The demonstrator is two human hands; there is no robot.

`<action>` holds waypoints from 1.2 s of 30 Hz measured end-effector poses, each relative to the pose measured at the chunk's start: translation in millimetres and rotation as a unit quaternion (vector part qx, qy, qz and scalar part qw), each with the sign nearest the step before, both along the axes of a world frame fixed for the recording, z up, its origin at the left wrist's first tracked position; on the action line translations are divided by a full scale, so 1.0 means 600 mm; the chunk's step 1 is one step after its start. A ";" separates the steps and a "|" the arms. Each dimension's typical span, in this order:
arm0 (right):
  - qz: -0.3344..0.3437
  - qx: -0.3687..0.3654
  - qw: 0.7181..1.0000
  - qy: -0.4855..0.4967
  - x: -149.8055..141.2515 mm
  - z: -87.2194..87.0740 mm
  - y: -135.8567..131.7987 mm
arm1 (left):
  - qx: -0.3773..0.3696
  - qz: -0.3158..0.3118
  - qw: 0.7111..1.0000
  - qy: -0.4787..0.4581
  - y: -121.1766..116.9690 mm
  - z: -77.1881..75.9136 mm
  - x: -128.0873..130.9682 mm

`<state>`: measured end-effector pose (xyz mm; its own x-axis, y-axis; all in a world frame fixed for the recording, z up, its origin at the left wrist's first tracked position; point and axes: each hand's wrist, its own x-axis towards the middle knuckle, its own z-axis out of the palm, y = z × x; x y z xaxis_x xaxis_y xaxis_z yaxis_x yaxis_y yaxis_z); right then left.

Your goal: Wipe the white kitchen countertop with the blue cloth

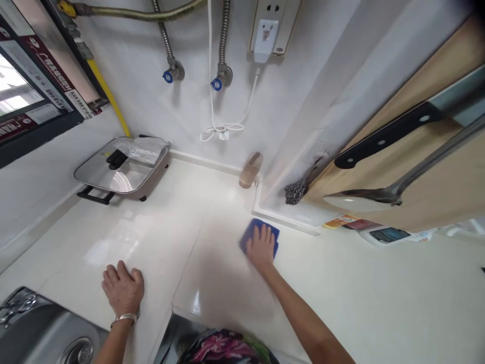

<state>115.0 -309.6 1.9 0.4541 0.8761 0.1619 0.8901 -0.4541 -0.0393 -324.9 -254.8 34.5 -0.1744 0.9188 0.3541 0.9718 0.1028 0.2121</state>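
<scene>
My right hand point(260, 247) lies flat with fingers stretched out on a blue cloth point(250, 231), pressing it onto the white countertop point(170, 237) close to the wall corner. My left hand point(123, 288) rests palm down on the countertop near the front edge, fingers slightly curled and holding nothing, with a silver bracelet on the wrist. The two hands are well apart.
A square electric pan point(121, 169) with a glass lid stands at the back left. A steel sink point(41, 328) is at the lower left. A small brush point(250, 169) and a wire scourer point(296, 192) sit by the wall. A knife point(390, 132) and ladle point(364, 199) hang at right.
</scene>
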 end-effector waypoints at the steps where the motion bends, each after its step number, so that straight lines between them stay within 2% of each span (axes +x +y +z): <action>1: 0.035 -0.002 0.999 0.011 -0.023 0.004 0.020 | -0.001 0.001 1.000 0.001 0.000 0.000 0.000; 4: 0.128 0.002 0.991 0.041 -0.063 0.019 0.085 | -0.004 0.006 1.000 -0.002 -0.001 0.001 0.001; 7: 0.173 0.019 0.983 0.054 -0.060 0.030 0.151 | -0.016 0.013 1.000 -0.009 0.000 0.000 -0.003; 12: 0.139 0.048 0.987 0.059 -0.013 0.026 0.241 | -0.040 0.025 0.999 -0.013 0.006 -0.009 -0.016; 17: 0.091 0.066 0.992 0.058 0.017 0.012 0.292 | -0.037 0.021 0.999 -0.013 0.007 -0.012 -0.019; 22: 0.069 0.075 0.993 0.051 0.028 0.011 0.315 | -0.022 0.022 0.999 -0.012 0.010 -0.014 -0.016; 27: 0.067 0.066 0.994 0.054 0.030 0.014 0.320 | -0.040 0.028 0.999 -0.015 0.009 -0.010 -0.016; 31: 0.072 0.062 0.994 0.046 0.009 0.016 0.293 | -0.038 0.030 0.999 -0.016 0.008 -0.004 -0.016; 36: 0.106 0.046 0.992 0.044 -0.022 0.018 0.225 | -0.035 0.030 0.998 -0.033 0.004 0.001 -0.013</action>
<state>101.9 -174.4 12.9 0.2766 0.9369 0.2138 0.9566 -0.2472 -0.1541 -333.0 -252.4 35.1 -0.2509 0.9282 0.2748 0.9476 0.1775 0.2657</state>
